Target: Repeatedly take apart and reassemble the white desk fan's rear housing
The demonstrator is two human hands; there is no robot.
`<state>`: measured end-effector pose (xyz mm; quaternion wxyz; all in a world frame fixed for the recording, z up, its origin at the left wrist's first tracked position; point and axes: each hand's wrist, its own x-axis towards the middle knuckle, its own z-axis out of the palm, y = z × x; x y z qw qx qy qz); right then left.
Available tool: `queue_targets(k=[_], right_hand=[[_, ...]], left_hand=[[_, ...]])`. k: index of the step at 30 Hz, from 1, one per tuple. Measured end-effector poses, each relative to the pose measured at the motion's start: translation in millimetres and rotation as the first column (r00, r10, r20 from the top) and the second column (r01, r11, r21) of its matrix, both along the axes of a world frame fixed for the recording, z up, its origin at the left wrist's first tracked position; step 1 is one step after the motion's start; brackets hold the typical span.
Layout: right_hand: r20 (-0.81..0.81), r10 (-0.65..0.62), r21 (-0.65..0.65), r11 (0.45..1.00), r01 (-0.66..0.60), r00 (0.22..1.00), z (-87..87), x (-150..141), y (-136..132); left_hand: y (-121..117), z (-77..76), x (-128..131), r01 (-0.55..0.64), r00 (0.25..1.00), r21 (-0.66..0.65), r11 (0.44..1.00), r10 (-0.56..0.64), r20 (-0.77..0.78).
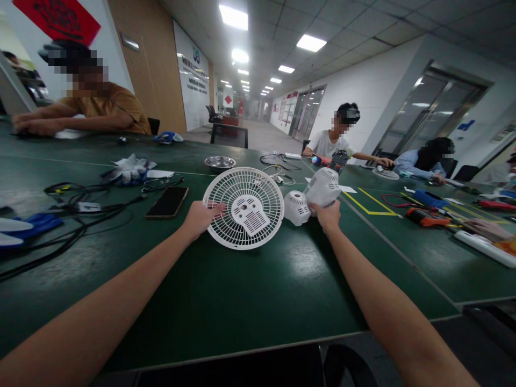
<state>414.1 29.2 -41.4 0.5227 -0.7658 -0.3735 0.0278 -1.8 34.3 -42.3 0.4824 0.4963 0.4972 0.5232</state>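
Note:
A round white fan grille [220, 231] with a slotted centre plate is tilted up over the green table, and my left hand [200, 219] grips its left edge, fingers showing through the bars. On the right, my right hand [327, 216] is closed around the lower part of a white vented fan motor housing [323, 185]. Beside that, between it and the grille, sits a smaller white vented cover [297, 208]. The far sides of both held parts are hidden.
Left of the grille lie a black phone [167, 202], tangled black cables [80, 226] and grey-white gloves [128, 170]. Behind stands a metal bowl [220, 163]. Yellow tape [368, 201] and an orange multimeter [427, 217] are on the right. Several people sit around the table.

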Motion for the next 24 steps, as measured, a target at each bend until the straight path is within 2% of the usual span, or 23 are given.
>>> queue_targets(k=[5, 9, 12, 18, 24], right_hand=[[0.11, -0.04, 0.189, 0.982, 0.018, 0.993, 18.5, -3.8, -3.9], [0.19, -0.013, 0.288, 0.957, -0.043, 0.982, 34.1, -18.9, -11.9], [0.213, 0.036, 0.239, 0.967, -0.088, 0.976, 38.2, -36.5, -18.0], [0.282, 0.146, -0.018, 0.989, -0.147, 0.948, 28.5, -59.4, -21.1], [0.267, 0.077, 0.036, 0.995, -0.09, 0.96, 27.9, -44.5, -17.2]], left_hand=[[4.0, -4.8, -2.2, 0.019, 1.0, 0.001, 1.0, -0.019, -0.006], [6.1, -6.7, -3.3, 0.033, 0.999, 0.026, 0.999, -0.033, -0.014], [5.7, -6.1, -3.3, 0.019, 0.999, 0.01, 1.0, -0.019, -0.032], [-0.3, -1.1, -2.8, 0.029, 0.998, 0.02, 0.999, -0.028, -0.05], [2.5, -3.9, -4.5, 0.055, 0.996, 0.039, 0.998, -0.052, -0.067]])
